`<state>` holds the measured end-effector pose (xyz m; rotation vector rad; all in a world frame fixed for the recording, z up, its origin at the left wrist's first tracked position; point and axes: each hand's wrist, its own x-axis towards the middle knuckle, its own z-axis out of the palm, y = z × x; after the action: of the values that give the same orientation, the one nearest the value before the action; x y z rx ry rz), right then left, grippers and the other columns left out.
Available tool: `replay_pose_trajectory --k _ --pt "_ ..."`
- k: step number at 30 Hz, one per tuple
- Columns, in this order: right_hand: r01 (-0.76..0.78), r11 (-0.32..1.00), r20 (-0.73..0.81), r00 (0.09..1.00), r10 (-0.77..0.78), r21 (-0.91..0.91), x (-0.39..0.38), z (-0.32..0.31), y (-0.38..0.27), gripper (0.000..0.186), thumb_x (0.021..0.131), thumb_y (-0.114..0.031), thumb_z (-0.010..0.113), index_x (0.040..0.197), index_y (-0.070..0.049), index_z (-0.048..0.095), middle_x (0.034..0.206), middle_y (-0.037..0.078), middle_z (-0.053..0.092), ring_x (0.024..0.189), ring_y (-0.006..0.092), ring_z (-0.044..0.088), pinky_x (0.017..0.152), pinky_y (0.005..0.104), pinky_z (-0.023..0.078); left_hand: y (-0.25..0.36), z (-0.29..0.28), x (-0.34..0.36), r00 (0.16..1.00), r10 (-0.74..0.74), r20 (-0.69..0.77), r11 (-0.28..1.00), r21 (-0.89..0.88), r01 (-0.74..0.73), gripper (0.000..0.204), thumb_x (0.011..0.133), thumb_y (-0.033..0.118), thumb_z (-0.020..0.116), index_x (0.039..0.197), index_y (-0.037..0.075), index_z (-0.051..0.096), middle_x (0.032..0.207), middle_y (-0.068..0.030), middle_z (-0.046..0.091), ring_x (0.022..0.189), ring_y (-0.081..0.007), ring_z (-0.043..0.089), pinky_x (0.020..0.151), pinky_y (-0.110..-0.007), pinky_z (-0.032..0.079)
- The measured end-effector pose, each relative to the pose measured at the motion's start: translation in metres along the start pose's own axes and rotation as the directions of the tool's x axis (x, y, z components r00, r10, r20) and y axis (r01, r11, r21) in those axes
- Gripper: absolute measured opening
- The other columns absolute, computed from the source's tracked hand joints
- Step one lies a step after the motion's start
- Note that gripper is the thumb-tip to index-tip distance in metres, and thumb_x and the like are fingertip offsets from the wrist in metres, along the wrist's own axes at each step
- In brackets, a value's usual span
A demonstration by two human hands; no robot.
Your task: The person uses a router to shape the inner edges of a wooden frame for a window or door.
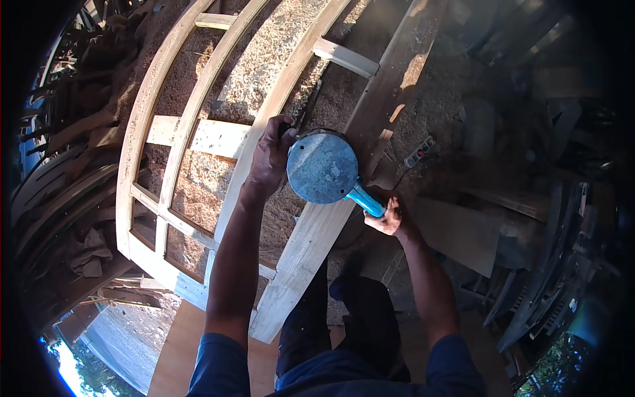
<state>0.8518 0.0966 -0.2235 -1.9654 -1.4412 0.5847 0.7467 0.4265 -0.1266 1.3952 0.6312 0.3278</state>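
The left hand [271, 159] is wrapped shut around the front grip of a blue angle grinder [324, 169], knuckles up, bearing down beside the tool's round disc guard. That grip puts the person's weight over the head of the machine, which is likely why the arm comes in nearly straight from the lower edge. The right hand [387, 215] is closed on the bright blue rear handle, set lower and to the right, so the two hands span the tool from end to end and can steer it as well as press it.

The grinder sits on the right-hand stile of a pale wooden door frame [198, 135], roughly midway along the long board, with its disc face hidden beneath the guard; whether it touches the wood cannot be told from above. The frame lies flat, with sawdust-covered ground [264, 73] showing through its open panels, so the work faces upward at a height the person can lean over. The person stands at the frame's near end, dark trousers just beside the stile.

To the right of the stile, a power strip [420, 152] lies on the ground, near enough to feed a corded tool. Stacked timber offcuts [463, 231] and dark boards crowd the shaded right side, well apart from the hands.
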Motion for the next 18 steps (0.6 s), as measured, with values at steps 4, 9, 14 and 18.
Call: replay_pose_trajectory --k 4,9,14,18 --pt "0.179 0.933 -0.186 0.951 -0.246 -0.313 0.006 0.001 0.017 0.034 0.071 -0.021 0.073 0.101 -0.011 0.060 0.113 0.017 0.058 0.100 0.0373 0.059 0.088 0.0498 0.047 -0.001 0.000 0.023 1.000 0.026 0.016 0.999 0.033 -0.026 0.019 0.100 0.015 0.055 0.117 0.008 0.049 0.092 -0.0008 0.052 0.085 -0.0095 0.048 0.076 -0.027 0.043" --pt "0.312 0.750 -0.014 0.919 -0.393 -0.584 0.021 -0.019 0.038 0.038 0.069 -0.018 0.073 0.103 -0.018 0.057 0.109 0.017 0.057 0.103 0.0359 0.058 0.088 0.0472 0.047 -0.010 0.004 0.056 0.976 0.216 0.004 0.924 0.323 -0.205 0.024 0.099 0.020 0.058 0.116 0.007 0.050 0.089 -0.0060 0.057 0.083 -0.0129 0.053 0.075 -0.030 0.046" --pt "0.142 0.968 -0.042 0.987 -0.154 -0.206 0.059 -0.068 0.040 0.029 0.068 -0.016 0.075 0.091 -0.026 0.060 0.114 0.017 0.056 0.107 0.0367 0.057 0.085 0.0504 0.047 -0.011 0.020 0.099 0.988 0.152 -0.008 0.953 0.267 -0.145 0.026 0.098 0.023 0.059 0.116 0.007 0.051 0.089 -0.0078 0.060 0.082 -0.0158 0.057 0.076 -0.034 0.048" --pt "-0.106 0.989 0.025 0.994 0.104 0.100 0.084 -0.093 0.050 0.021 0.069 -0.016 0.074 0.084 -0.021 0.061 0.119 0.018 0.056 0.109 0.0368 0.057 0.083 0.0493 0.047 -0.001 0.033 0.124 0.991 0.132 -0.034 0.917 0.384 -0.109 0.027 0.098 0.027 0.059 0.115 0.006 0.052 0.092 -0.0110 0.064 0.087 -0.0187 0.060 0.080 -0.036 0.048"
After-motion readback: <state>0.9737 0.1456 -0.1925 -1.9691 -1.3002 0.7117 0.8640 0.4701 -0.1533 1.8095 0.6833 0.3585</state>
